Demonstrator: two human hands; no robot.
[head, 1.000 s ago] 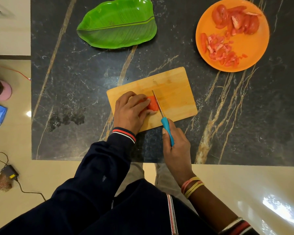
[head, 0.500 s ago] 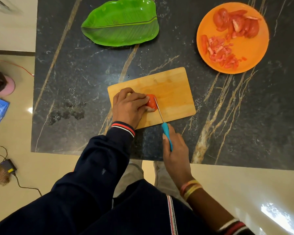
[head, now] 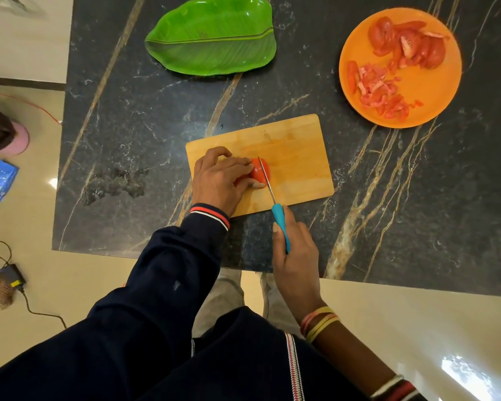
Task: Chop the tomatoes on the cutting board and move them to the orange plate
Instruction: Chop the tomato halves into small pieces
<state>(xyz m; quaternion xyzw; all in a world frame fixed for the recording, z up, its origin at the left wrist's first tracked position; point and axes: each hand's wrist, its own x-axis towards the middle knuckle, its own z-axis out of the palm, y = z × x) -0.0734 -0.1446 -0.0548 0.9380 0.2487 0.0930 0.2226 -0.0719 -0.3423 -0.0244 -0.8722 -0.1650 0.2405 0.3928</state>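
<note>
Gripping the blue-handled knife (head: pixel 275 204), the right hand (head: pixel 294 253) rests its blade on the tomato (head: pixel 260 170), which the left hand (head: pixel 220 180) pins with curled fingers on the cutting board (head: pixel 295 157); farther off, the orange plate (head: pixel 434 91) holds chopped tomato pieces (head: pixel 379 92).

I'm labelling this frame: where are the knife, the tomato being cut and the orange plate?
knife (head: pixel 281 222): head view, on its blue handle.
tomato (head: pixel 259 171): head view, on its red skin beside the blade.
orange plate (head: pixel 434 91): head view, on a bare part of it.
</note>
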